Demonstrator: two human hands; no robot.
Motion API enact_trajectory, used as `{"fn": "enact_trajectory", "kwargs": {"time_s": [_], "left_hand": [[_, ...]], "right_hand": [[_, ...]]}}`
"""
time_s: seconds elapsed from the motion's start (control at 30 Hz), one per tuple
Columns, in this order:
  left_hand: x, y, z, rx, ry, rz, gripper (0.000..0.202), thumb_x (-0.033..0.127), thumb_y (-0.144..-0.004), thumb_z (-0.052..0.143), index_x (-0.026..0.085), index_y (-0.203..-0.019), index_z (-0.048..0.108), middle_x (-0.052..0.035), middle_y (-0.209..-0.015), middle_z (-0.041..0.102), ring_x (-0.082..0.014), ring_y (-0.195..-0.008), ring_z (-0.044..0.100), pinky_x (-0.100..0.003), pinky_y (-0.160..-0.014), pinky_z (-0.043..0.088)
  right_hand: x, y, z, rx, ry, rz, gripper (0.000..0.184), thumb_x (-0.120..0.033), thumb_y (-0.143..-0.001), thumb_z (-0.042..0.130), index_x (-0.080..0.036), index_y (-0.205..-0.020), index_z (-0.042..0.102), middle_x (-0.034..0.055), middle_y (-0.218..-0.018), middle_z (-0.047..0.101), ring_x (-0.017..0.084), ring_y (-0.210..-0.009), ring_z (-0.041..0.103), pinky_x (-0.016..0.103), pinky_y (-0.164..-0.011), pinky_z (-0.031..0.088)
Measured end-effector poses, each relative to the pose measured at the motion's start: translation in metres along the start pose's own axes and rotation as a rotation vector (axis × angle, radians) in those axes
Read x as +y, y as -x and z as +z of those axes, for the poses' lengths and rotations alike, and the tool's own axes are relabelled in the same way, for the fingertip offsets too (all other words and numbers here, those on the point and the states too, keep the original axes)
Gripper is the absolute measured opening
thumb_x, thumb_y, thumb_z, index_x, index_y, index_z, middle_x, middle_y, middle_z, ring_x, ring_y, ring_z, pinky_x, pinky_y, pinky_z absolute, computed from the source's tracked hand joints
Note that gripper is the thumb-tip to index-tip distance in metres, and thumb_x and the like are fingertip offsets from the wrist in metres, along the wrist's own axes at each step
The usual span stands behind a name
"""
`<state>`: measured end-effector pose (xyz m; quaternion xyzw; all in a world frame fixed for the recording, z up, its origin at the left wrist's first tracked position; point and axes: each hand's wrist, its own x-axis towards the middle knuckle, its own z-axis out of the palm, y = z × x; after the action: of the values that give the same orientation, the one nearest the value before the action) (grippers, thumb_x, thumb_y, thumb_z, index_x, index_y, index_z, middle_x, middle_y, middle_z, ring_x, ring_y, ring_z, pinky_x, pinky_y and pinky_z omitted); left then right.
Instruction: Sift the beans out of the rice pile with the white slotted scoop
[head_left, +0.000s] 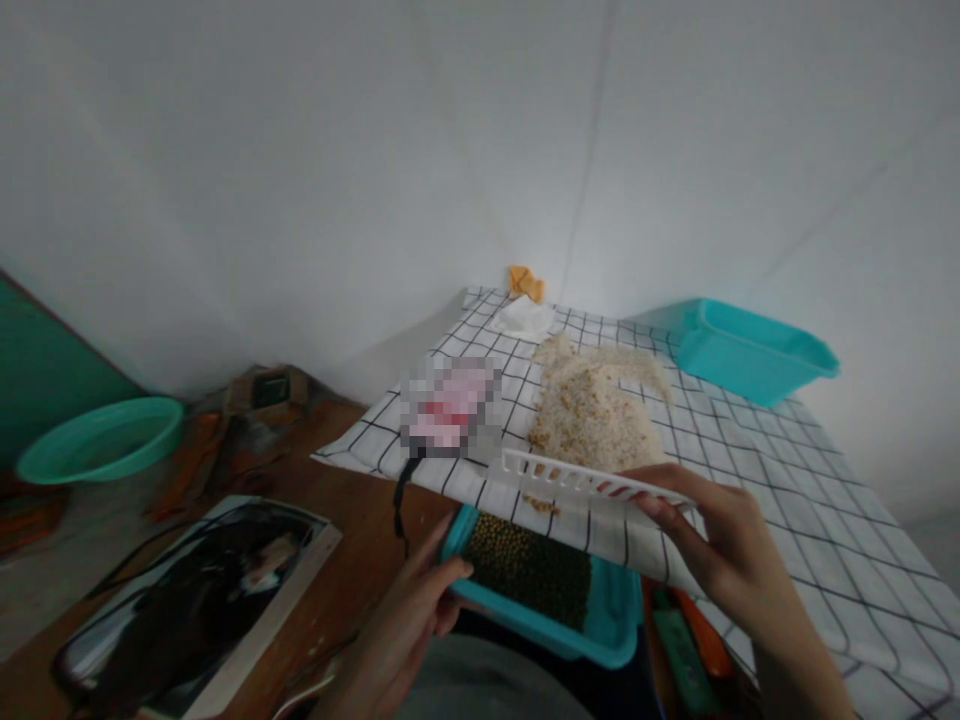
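My left hand (pixel 420 610) is closed on the left end of a teal plastic tub (pixel 621 615), thumb over the rim. In the tub lie yellowish soybeans (pixel 499 543) at the left and small dark green beans (pixel 559 585) beside them. My right hand (pixel 724 545) grips the right end of a white slotted plastic tray (pixel 544 468), seen edge-on and tilted above the cloth's front edge. Behind it, a heap of pale grains (pixel 592 415) mixed with yellowish bits lies on the checked cloth (pixel 765 470). A few yellowish bits (pixel 541 505) sit near the cloth's edge.
A larger teal basin (pixel 750 355) stands at the back right. Near the wall lie a white crumpled item (pixel 525 317) and an orange cloth (pixel 526 283). A blurred pink item (pixel 454 405) has a black strap. Left are a picture board (pixel 202 610) and a green bowl (pixel 105 440).
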<state>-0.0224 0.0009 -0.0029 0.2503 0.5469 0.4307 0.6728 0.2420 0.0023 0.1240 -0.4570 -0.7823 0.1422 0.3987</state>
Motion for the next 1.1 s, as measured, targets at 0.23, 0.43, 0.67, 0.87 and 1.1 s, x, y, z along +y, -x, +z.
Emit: {"fn": "enact_trajectory", "kwargs": {"time_s": [0.23, 0.43, 0.67, 0.87, 1.1], "left_hand": [[0.003, 0.007, 0.002, -0.042, 0.004, -0.006, 0.059, 0.028, -0.062, 0.077, 0.023, -0.12, 0.067, 0.0048, -0.067, 0.059, -0.0118, -0.056, 0.049, -0.022, -0.048, 0.033], [0.009, 0.009, 0.006, -0.021, 0.01, -0.042, 0.058, 0.025, -0.06, 0.075, 0.024, -0.117, 0.068, 0.0032, -0.071, 0.063, -0.0136, -0.06, 0.052, -0.022, -0.05, 0.034], [0.008, 0.01, 0.01, -0.004, 0.031, -0.049, 0.067, 0.025, -0.058, 0.074, 0.023, -0.125, 0.066, 0.0029, -0.071, 0.064, -0.0139, -0.059, 0.055, -0.022, -0.048, 0.031], [0.006, 0.009, 0.009, -0.012, 0.019, -0.03, 0.066, 0.028, -0.058, 0.078, 0.023, -0.123, 0.068, 0.003, -0.07, 0.065, -0.0134, -0.059, 0.053, -0.023, -0.052, 0.039], [0.003, 0.008, 0.003, 0.018, 0.019, -0.057, 0.064, 0.028, -0.061, 0.08, 0.025, -0.124, 0.068, -0.0003, -0.084, 0.072, -0.0153, -0.068, 0.058, -0.023, -0.059, 0.045]], "right_hand": [[0.0, 0.005, 0.002, 0.016, -0.018, 0.016, 0.02, -0.028, -0.1, 0.059, -0.032, -0.108, 0.077, -0.003, -0.101, 0.081, 0.009, -0.087, 0.076, 0.011, -0.078, 0.054], [-0.005, 0.016, -0.004, 0.006, -0.022, 0.049, 0.022, -0.031, -0.1, 0.059, -0.034, -0.11, 0.078, -0.002, -0.1, 0.081, 0.01, -0.08, 0.076, 0.012, -0.071, 0.055], [0.011, 0.034, -0.027, 0.234, 0.061, 0.18, 0.016, -0.033, -0.096, 0.063, -0.032, -0.101, 0.079, -0.002, -0.094, 0.081, 0.014, -0.082, 0.077, 0.015, -0.07, 0.057], [0.031, 0.036, -0.036, 0.526, 0.131, 0.368, 0.019, -0.042, -0.092, 0.068, -0.026, -0.101, 0.075, 0.0025, -0.094, 0.08, 0.021, -0.083, 0.075, 0.024, -0.067, 0.058], [0.051, 0.023, -0.025, 0.624, 0.124, 0.312, 0.028, -0.044, -0.093, 0.061, -0.024, -0.11, 0.071, 0.0082, -0.092, 0.077, 0.029, -0.082, 0.075, 0.035, -0.063, 0.057]]}}
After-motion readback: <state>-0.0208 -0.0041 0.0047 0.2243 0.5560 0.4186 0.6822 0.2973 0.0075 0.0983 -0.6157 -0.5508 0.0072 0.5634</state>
